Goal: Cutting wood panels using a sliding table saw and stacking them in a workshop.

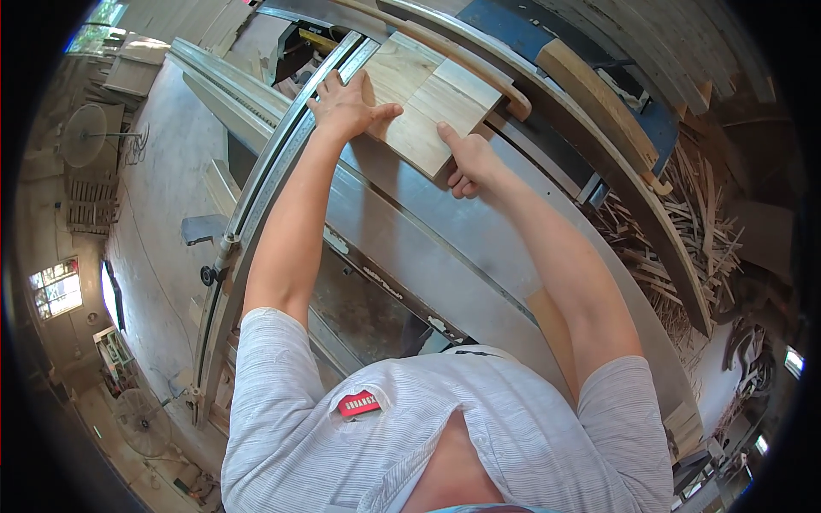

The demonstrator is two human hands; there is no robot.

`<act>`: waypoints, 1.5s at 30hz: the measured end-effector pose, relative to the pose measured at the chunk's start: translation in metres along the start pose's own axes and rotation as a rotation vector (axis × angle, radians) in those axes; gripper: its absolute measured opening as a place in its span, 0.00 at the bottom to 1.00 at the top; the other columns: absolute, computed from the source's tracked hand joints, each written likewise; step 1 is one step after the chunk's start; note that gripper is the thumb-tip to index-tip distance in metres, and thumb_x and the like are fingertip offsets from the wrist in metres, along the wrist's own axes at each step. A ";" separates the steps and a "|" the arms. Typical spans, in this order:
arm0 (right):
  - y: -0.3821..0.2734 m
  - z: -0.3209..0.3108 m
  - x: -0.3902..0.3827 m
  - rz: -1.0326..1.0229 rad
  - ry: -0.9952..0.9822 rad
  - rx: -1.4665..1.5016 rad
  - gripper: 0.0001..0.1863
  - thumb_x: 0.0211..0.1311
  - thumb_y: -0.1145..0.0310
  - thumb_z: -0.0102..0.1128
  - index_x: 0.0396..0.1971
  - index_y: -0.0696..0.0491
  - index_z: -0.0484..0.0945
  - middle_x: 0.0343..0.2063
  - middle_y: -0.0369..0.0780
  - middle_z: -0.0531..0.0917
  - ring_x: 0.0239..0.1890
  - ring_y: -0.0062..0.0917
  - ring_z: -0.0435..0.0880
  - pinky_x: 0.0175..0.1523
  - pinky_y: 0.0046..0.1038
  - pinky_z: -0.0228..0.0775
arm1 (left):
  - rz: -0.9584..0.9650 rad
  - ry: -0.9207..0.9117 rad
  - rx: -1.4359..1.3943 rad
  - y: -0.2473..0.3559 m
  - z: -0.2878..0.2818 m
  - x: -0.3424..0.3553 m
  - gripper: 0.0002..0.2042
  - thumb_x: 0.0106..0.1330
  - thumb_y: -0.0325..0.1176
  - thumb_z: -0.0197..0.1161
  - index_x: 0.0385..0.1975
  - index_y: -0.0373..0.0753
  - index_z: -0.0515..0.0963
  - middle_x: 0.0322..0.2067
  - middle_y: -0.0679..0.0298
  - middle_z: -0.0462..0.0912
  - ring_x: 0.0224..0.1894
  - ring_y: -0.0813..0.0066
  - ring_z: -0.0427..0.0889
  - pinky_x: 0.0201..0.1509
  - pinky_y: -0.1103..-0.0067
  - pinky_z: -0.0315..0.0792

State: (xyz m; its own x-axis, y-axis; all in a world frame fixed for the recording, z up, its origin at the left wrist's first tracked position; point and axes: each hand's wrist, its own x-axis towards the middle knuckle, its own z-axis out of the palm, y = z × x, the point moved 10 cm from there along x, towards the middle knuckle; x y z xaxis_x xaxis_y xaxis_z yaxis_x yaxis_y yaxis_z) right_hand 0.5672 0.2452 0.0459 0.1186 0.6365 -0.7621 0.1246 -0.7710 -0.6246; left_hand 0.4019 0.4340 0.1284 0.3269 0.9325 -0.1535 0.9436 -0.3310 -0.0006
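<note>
A pale wooden board with a seam across it lies on the grey metal machine table, toward the far side. My left hand is spread at the board's left edge, its fingers over the metal fence rail and its thumb reaching toward the board. At the near right corner my right hand grips the board, thumb on top and the other fingers curled below the edge. The undersides of those fingers are partly hidden.
Along the far side runs a long wooden strip beside the board. A curved dark rail crosses to the right, carrying a wooden beam. Scrap sticks are heaped beyond it. Standing fans are at the left.
</note>
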 end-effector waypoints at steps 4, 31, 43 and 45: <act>-0.021 0.000 0.012 -0.049 0.021 0.036 0.51 0.68 0.27 0.43 0.36 0.75 0.77 0.23 0.54 0.83 0.16 0.34 0.84 0.14 0.29 0.70 | 0.019 0.044 0.000 -0.007 -0.010 0.020 0.57 0.42 0.80 0.67 0.73 0.53 0.66 0.72 0.47 0.60 0.75 0.47 0.58 0.72 0.48 0.55; -0.146 0.057 0.037 -0.158 -0.021 0.104 0.42 0.72 0.34 0.44 0.36 0.68 0.79 0.24 0.47 0.83 0.13 0.28 0.79 0.15 0.27 0.68 | -0.051 0.164 0.116 -0.115 -0.081 0.084 0.58 0.41 0.81 0.67 0.75 0.57 0.64 0.76 0.48 0.55 0.78 0.46 0.52 0.74 0.48 0.51; -0.180 0.076 0.028 -0.243 -0.019 0.098 0.43 0.72 0.34 0.42 0.35 0.67 0.81 0.22 0.46 0.84 0.14 0.26 0.80 0.16 0.25 0.68 | -0.095 0.207 0.231 -0.146 -0.118 0.089 0.61 0.37 0.86 0.62 0.76 0.61 0.61 0.76 0.51 0.55 0.78 0.47 0.52 0.75 0.48 0.52; -0.182 0.081 0.028 -0.258 -0.024 0.112 0.42 0.72 0.34 0.42 0.35 0.66 0.81 0.22 0.45 0.84 0.14 0.25 0.80 0.16 0.25 0.68 | -0.110 0.213 0.266 -0.152 -0.122 0.089 0.62 0.36 0.88 0.60 0.76 0.61 0.61 0.76 0.52 0.55 0.78 0.48 0.52 0.75 0.48 0.53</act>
State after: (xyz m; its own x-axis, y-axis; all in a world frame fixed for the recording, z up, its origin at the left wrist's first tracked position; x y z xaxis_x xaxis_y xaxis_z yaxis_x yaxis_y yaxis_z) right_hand 0.4686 0.4018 0.1243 0.0739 0.8127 -0.5780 0.0375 -0.5814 -0.8127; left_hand 0.2935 0.5850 0.2358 0.2541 0.9646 0.0708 0.9366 -0.2272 -0.2668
